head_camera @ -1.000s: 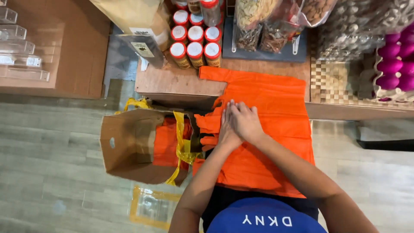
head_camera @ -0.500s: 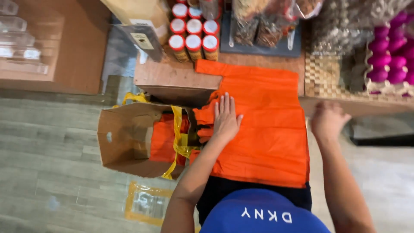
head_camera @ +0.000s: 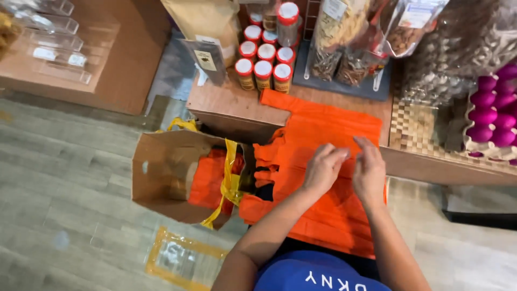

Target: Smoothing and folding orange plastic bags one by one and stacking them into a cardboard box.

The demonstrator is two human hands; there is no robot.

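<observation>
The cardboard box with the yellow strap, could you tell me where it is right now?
In the head view the cardboard box stands open on the floor at lower left, beside the orange bags under both hands, below the wooden counter.

Both bare forearms extended forward from below, left hand (head_camera: pixel 323 168) held palm down with fingers curled, right hand (head_camera: pixel 369 171) set just beside it, fingers loosely bent, fingertips nearly met.

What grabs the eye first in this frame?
The stack of bright orange bags draped over the wooden counter edge, with the left hand and right hand resting on it. Left of it, an open cardboard box holds more orange bags; magenta eggs sit at far right.
</observation>
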